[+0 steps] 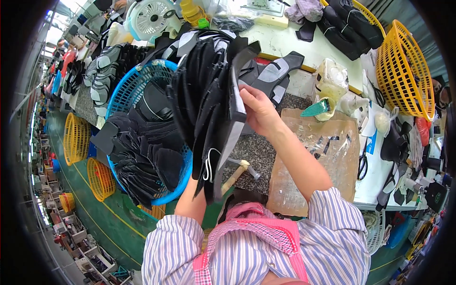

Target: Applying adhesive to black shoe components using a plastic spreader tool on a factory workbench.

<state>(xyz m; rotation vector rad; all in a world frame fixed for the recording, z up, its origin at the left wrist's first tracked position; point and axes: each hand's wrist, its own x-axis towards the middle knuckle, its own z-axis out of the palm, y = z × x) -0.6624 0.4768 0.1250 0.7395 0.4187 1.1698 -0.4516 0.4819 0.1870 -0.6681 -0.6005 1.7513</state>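
A thick fanned stack of black shoe-upper pieces (204, 90) with grey and white linings hangs upright before me, above the bench. My right hand (259, 109) grips its right edge, thumb on the pale lining and fingers partly hidden behind. My left forearm (191, 206) rises beneath the stack; the hand itself is covered by the pieces. Close to the left of the stack stands a blue plastic basket (116, 102) with heaps of black cut pieces (147, 152). A hammer (240, 173) lies on the speckled stone slab (259, 147) below my right hand.
More grey-and-black uppers (275, 71) lie behind my right hand. A worn cardboard sheet (313, 161), a glue-crusted container (331, 78) and scissors (363, 166) are on the right. A yellow basket (403, 71) stands at far right, a fan (151, 18) at the back.
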